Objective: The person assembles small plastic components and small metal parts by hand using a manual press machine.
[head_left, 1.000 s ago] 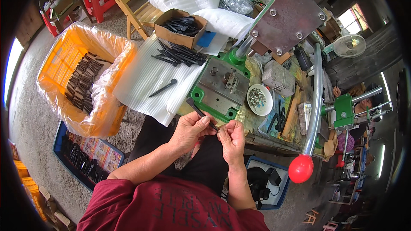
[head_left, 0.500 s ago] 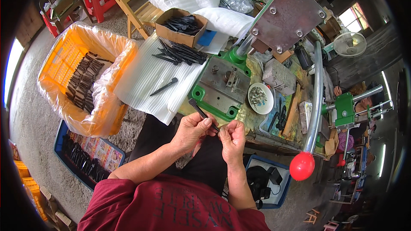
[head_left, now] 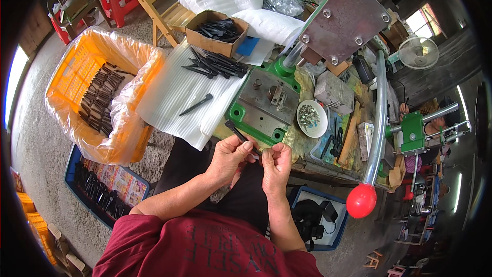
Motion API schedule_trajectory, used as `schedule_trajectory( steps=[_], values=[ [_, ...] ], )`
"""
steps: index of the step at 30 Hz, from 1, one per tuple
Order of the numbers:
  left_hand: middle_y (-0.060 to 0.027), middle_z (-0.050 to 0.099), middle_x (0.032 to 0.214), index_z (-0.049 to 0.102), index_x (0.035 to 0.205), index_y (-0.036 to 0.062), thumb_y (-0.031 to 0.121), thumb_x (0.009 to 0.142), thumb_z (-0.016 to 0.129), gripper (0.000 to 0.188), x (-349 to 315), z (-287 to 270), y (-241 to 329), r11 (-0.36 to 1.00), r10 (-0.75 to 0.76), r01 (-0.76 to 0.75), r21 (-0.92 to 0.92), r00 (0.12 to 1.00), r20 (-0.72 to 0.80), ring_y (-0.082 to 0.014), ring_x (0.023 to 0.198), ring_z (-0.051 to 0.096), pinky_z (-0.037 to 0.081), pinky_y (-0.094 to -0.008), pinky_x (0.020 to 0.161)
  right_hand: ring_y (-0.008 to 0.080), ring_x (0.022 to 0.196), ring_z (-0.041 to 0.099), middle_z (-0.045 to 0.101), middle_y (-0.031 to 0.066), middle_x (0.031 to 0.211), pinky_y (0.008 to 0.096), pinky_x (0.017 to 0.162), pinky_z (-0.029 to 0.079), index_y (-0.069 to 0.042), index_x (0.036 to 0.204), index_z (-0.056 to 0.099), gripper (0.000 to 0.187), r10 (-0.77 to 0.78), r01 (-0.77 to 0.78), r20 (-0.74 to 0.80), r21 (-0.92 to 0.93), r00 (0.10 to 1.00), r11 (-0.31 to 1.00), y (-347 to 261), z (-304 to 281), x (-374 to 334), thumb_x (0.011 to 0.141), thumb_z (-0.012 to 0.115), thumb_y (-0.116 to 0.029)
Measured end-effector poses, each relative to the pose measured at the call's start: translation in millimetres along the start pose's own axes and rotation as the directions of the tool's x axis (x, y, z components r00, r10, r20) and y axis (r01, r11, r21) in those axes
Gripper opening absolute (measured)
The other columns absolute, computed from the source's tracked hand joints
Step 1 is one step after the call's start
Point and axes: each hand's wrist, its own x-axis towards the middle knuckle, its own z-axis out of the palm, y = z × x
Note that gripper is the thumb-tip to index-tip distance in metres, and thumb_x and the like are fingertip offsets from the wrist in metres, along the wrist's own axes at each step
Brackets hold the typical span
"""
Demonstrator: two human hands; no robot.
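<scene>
My left hand [head_left: 225, 160] pinches a slim black part [head_left: 237, 132] with a wider head, tilted with its head up and to the left. At its lower end the thumb and fingers of my right hand [head_left: 277, 166] are pinched together; whether a small piece sits between them is hidden. Both hands are close together in front of the green-based press [head_left: 261, 123]. One similar black part [head_left: 196, 104] lies alone on the white foam sheet [head_left: 169, 105], and a pile of them [head_left: 215, 64] rests farther back. Right of the press stands a white bowl [head_left: 319, 132] of small metal pieces.
An orange crate [head_left: 72, 79] lined with plastic holds many dark parts at left. Behind the pile stands a cardboard box [head_left: 207, 43] of black parts. The press lever ends in a red knob [head_left: 361, 200] at right. Blue trays [head_left: 72, 177] sit low on both sides.
My right hand has shifted slightly to the left, and the black part has tilted or moved a little. The surroundings look the same.
</scene>
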Motion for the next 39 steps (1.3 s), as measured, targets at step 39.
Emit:
schedule_trajectory(
  steps=[39],
  values=[
    [0.0001, 0.058, 0.071, 0.06, 0.085, 0.0012, 0.008, 0.081, 0.056, 0.009, 147.6, 21.9, 35.7, 0.543, 0.357, -0.262, 0.798, 0.932, 0.064, -0.0059, 0.066, 0.055, 0.048, -0.0212, 0.055, 0.0105, 0.058, 0.045, 0.048, 0.0052, 0.067, 0.0215, 0.053, 0.036, -0.005, 0.091, 0.041, 0.011, -0.01, 0.011, -0.121, 0.009, 0.993, 1.0, 12.9, -31.5, -6.1, 0.087, 0.047, -0.014]
  ],
)
